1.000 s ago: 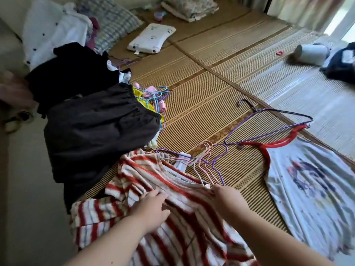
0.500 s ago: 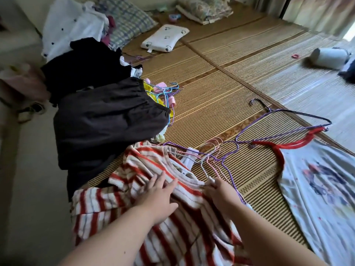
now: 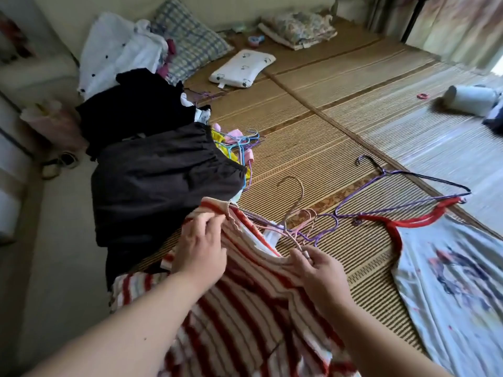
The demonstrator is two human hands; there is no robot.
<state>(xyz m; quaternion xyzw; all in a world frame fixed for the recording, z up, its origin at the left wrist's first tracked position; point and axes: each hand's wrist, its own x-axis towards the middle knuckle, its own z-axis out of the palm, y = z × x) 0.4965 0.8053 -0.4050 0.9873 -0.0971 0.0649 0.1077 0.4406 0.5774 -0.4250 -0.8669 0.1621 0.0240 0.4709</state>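
The striped shirt (image 3: 245, 308) runs off the bottom edge, and the pink hanger (image 3: 302, 187) seems mostly hidden inside it.

At six o'clock, the red-and-cream striped knitted top (image 3: 245, 317) is showing broad red bands across cream. At centre, the thin pale pink wire hanger (image 3: 294, 206) is standing out from the purple wire hangers (image 3: 336, 221). At four o'clock, the white cotton T-shirt (image 3: 462, 308) is carrying a red neckline and a blue-and-red print. At ten o'clock, the gathered dark brown cloth garment (image 3: 163, 180) is looking plain. At twelve o'clock, the square fabric pillow (image 3: 190, 42) is displaying blue-grey checks.
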